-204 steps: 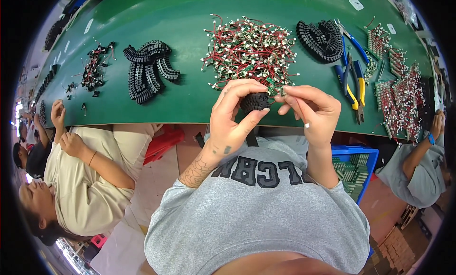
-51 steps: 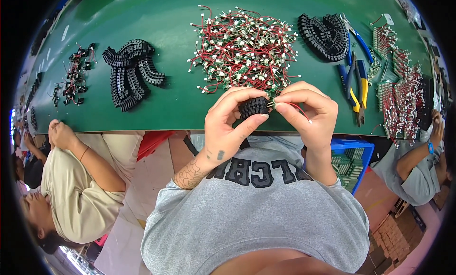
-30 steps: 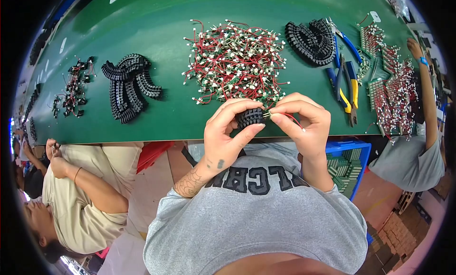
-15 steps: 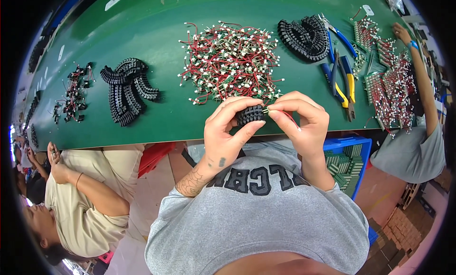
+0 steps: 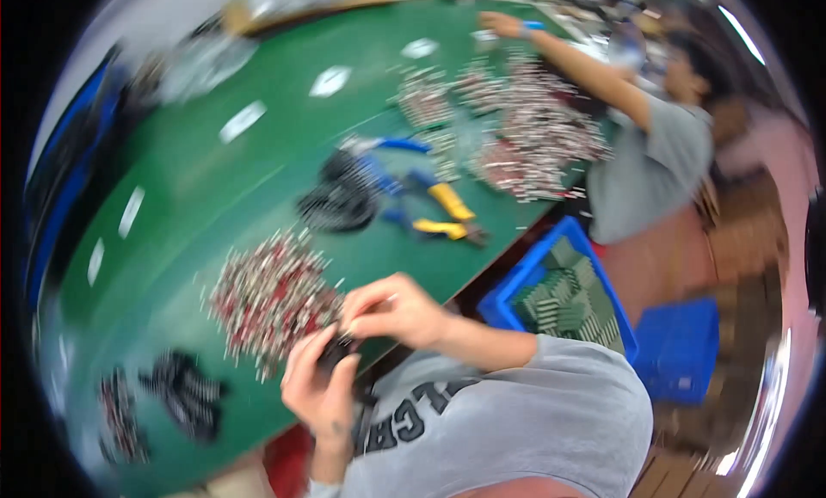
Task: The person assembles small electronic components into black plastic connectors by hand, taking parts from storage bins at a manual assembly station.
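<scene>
In the head view, blurred all over, we read clock hours outward from our hands, with twelve at the top. The grip of our left hand [image 5: 314, 379] is closed around a small black ridged part [image 5: 335, 350], which we hold above the near edge of the green desk [image 5: 155, 279]. Our right hand [image 5: 397, 313] meets the part's upper end, thumb and fingertips close together; we cannot tell whether that grip pinches anything. At ten o'clock, just beside our hands, lies a pile of red-wired pieces [image 5: 271, 300]. Toward half past eight we see black ridged strips [image 5: 183, 395] and, beyond them, a smaller dark cluster [image 5: 123, 416]. A black coiled strip [image 5: 338, 197] sits at twelve, yellow-and-blue pliers [image 5: 453, 202] at one, and a wider wired heap [image 5: 542, 128] at half past one. Past that heap, at one, a co-worker's hand [image 5: 502, 23] reaches over the desk. A blue crate [image 5: 615, 304] of green boards [image 5: 568, 300] stands between two and three.
</scene>
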{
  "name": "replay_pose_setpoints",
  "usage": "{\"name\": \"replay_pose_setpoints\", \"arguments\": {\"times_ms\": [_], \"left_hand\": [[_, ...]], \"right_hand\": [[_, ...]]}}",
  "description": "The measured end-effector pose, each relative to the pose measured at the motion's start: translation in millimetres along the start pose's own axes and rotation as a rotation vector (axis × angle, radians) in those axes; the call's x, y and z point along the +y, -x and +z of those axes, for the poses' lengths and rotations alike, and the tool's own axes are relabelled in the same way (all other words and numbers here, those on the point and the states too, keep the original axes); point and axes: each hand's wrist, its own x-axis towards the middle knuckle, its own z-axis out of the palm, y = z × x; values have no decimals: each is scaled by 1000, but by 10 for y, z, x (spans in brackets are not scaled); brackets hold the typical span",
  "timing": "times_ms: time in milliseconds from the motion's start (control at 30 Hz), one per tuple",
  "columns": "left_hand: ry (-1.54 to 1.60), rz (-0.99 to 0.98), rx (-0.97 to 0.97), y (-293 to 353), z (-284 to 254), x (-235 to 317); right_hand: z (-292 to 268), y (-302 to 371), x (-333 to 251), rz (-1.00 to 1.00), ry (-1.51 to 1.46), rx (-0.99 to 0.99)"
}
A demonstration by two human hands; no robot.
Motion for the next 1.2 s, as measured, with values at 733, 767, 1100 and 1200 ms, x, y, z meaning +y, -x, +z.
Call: {"name": "replay_pose_setpoints", "arguments": {"times_ms": [733, 767, 1100, 1200], "left_hand": [[-289, -88, 827, 100, -1363, -150], [-413, -127, 925, 122, -1653, -254], [-589, -127, 1269, 255, -2593, -656], [-58, 22, 1023, 269, -2202, -416]], "right_hand": [[-136, 121, -318, -372, 660, 304], [-209, 107, -240, -376, 486, 408], [-335, 56, -22, -320, 1123, 81], [-394, 74, -34, -344, 1149, 72]]}}
